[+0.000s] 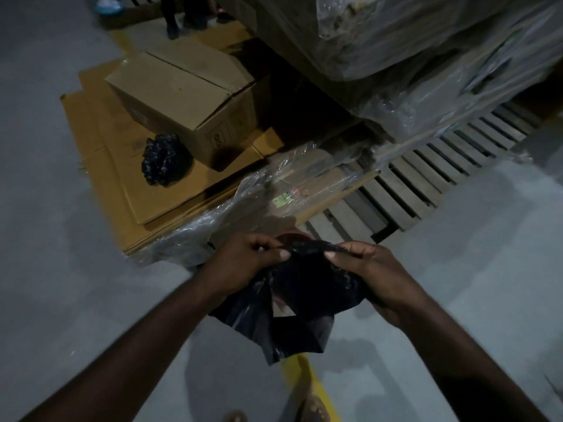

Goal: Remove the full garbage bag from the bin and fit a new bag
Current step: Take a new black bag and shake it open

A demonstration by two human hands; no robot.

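Head view:
- My left hand (247, 257) is closed down narrow. The thumb and the curled fingertips pinch the top edge of the black garbage bag (292, 303).
- My right hand (364, 271) is just as narrow, with thumb and forefinger nipping the same edge a little farther along. The other fingers are curled under against the plastic.
- A short strip of the bag's edge runs between my two pinches. The rest of the bag hangs crumpled below my hands, over the grey floor.
- The bag is well apart from the cardboard box (189, 99), on the side of it nearer me and off to its right.
- A dark reddish round rim (294, 237) shows just behind the pinched edge, on the box's side of my hands. I cannot tell what it belongs to.
- A crumpled black plastic bundle (166, 159) lies just beside the box's near corner, on the flattened cardboard (122, 190) that the box stands on.
- A load under clear plastic wrap (274, 184) lies between the box and my hands.
- A wooden pallet (426, 169) stretches away to the right of the box.
- A yellow floor line (307, 379) runs below the hanging bag, farther from the box than my hands are.
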